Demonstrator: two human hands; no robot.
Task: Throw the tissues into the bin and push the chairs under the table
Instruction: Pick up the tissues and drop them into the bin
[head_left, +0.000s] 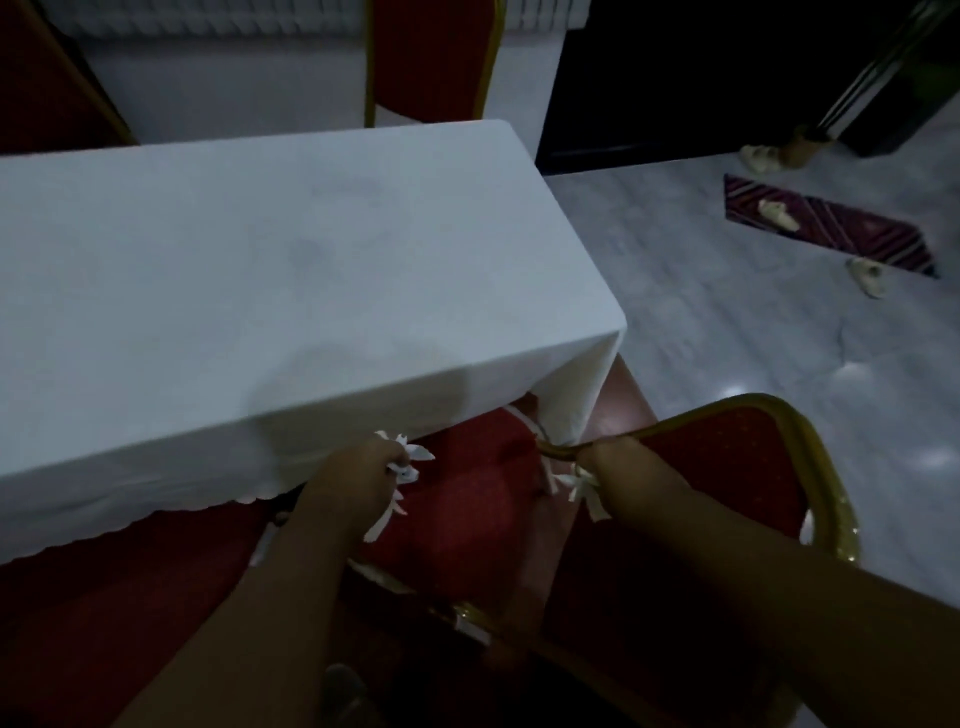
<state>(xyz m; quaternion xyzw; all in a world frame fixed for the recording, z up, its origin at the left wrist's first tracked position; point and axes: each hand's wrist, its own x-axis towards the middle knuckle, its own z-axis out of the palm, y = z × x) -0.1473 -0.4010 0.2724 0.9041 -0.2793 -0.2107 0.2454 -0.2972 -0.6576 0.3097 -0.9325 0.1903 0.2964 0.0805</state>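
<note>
My left hand (353, 483) is closed on torn white tissues (410, 457) just below the near edge of the white-clothed table (260, 260). My right hand (613, 457) is closed on more tissue shreds (584, 486) and rests against the gold frame of a red chair (727, 467). That chair stands at the table's near right corner, its red seat (467, 519) between my hands and partly under the cloth. A second red chair (104, 597) stands at the lower left, out from the table. No bin is in view.
Across the table stand a red chair (431, 57) and another at the far left (41, 78). On the pale floor to the right lie a striped mat (841, 234) and loose slippers (865, 275). A person's foot (800, 148) is at the far right.
</note>
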